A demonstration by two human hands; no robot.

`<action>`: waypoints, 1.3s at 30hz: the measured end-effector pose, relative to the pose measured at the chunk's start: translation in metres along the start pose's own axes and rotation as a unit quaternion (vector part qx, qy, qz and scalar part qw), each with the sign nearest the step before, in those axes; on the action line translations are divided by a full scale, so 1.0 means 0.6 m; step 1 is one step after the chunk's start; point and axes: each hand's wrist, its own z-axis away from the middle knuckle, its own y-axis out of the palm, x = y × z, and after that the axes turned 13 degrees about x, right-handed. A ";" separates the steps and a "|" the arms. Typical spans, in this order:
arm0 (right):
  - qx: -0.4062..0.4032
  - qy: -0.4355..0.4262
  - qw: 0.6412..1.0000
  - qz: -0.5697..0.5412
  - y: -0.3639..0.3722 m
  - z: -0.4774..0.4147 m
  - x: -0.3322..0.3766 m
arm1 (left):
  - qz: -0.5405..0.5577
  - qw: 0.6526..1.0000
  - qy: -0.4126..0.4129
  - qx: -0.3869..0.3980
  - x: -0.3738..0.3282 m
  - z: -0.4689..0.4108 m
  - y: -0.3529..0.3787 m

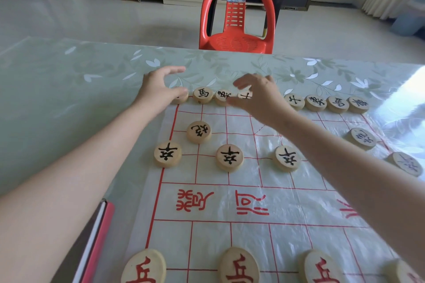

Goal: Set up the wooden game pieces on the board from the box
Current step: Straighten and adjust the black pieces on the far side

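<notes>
1. Reaching the left hand [158, 89], fingers spread wide, thumb touching the corner piece [181, 98].
2. Hovering the blurry right hand [257, 96] over the far row of black pieces [316, 103]; cannot tell about holding.
3. Resting the board [253, 202] on a shiny green flowery table [69, 99].
4. Facing a red chair [236, 18] on a pale floor [115, 18].

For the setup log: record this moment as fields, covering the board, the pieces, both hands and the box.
board: plastic sheet with a red grid, on the table
far row: black-lettered pieces lined along the far edge
near row: red-lettered pieces
left hand: fingers spread, thumb at the far-left corner piece
right hand: blurred, over the far row's middle; grip unclear
box: left of the board, partly out of frame
</notes>
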 end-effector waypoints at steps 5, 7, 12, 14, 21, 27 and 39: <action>0.005 0.070 0.994 0.081 -0.003 -0.055 -0.007 | -0.237 0.971 0.022 -0.006 -0.046 -0.012 0.041; 0.028 0.080 0.990 0.109 0.004 -0.064 -0.006 | -0.292 0.956 0.025 -0.012 -0.048 -0.015 0.060; 0.037 0.066 0.991 0.112 0.019 -0.073 -0.009 | -0.301 0.954 -0.007 -0.009 -0.039 -0.018 0.073; 0.053 0.056 0.993 0.088 0.022 -0.071 -0.009 | -0.302 0.953 -0.016 -0.004 -0.038 -0.015 0.074; 0.084 0.015 0.996 0.022 0.012 -0.059 -0.014 | -0.285 0.958 -0.025 0.025 -0.047 -0.012 0.072; 0.035 0.028 0.998 0.037 0.026 -0.060 -0.019 | -0.262 0.960 0.002 0.103 -0.050 -0.018 0.043; 0.064 0.016 0.996 0.065 0.027 -0.053 -0.003 | -0.319 0.947 0.001 0.026 -0.036 -0.017 0.065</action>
